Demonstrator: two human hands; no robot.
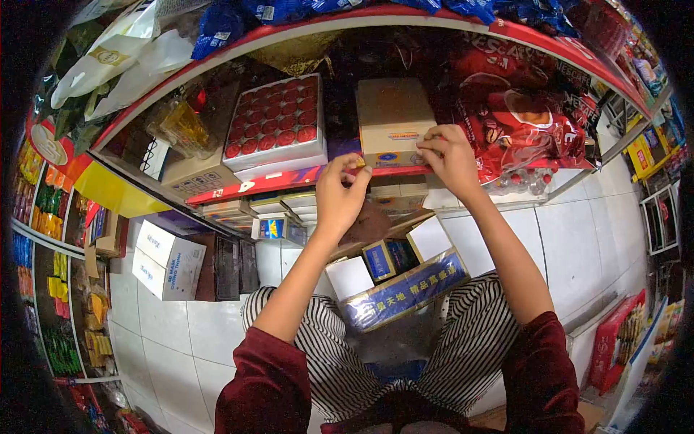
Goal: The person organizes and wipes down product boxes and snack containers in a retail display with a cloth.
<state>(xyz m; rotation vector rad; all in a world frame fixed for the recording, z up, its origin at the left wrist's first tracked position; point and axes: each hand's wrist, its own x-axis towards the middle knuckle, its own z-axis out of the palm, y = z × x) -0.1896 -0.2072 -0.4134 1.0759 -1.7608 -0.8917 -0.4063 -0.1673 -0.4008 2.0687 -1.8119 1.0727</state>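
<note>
My left hand (pixel 343 189) is closed, with a small yellow thing pinched at its fingertips, in front of the red shelf edge. To its right, my right hand (pixel 450 160) touches the right side of a brown cardboard box (pixel 394 119) with its fingers pressed together. The box stands on the shelf and has a blue and orange mark low on its front. Left of it is a tray of red-capped containers (pixel 278 123). Below, between my knees, an open blue and gold carton (pixel 406 291) holds small dark blue boxes (pixel 390 259) and white ones.
Red coffee bags (pixel 520 126) fill the shelf's right part. Under the shelf are stacked small boxes (pixel 273 227). A white carton (pixel 168 262) and dark crates (pixel 225 266) stand on the tiled floor at left. Shelving with packets lines the far left; a red box (pixel 614 347) is at lower right.
</note>
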